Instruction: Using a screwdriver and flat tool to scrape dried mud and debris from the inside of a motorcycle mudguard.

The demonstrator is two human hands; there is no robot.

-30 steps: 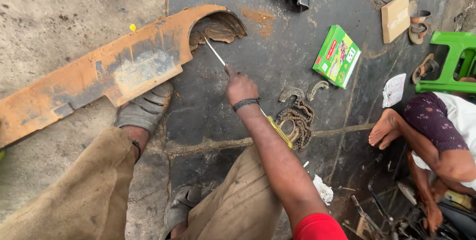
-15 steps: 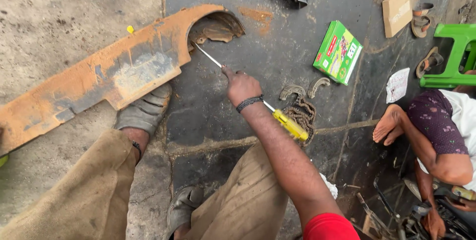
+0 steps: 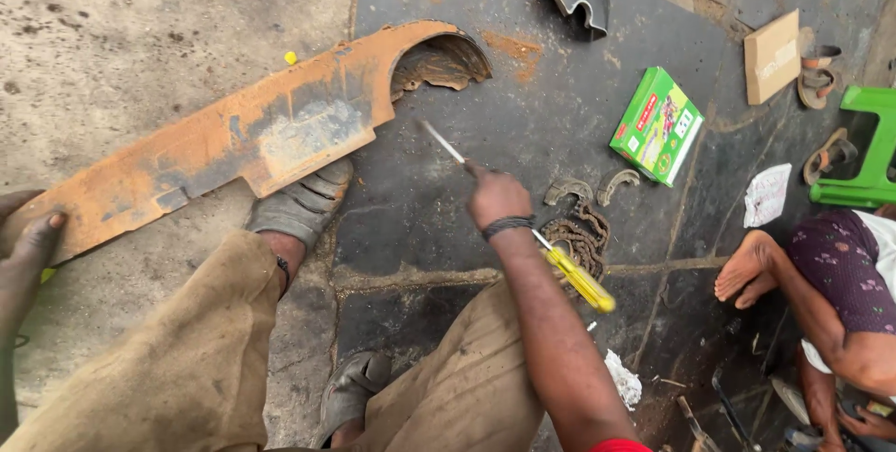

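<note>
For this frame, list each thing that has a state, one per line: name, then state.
Right hand: closed around the screwdriver shaft, tip pointing toward the guard.
Screwdriver: held off the ground, yellow handle trailing behind the wrist.
Left hand: gripping the guard's lower end.
Rusty chain guard: lying on the ground, sandalled foot against its edge.
Green box: closed, flat on the ground.
Chain: piled loose.

Yellow-handled screwdriver (image 3: 523, 219) — rusty orange guard (image 3: 233, 139)
</note>
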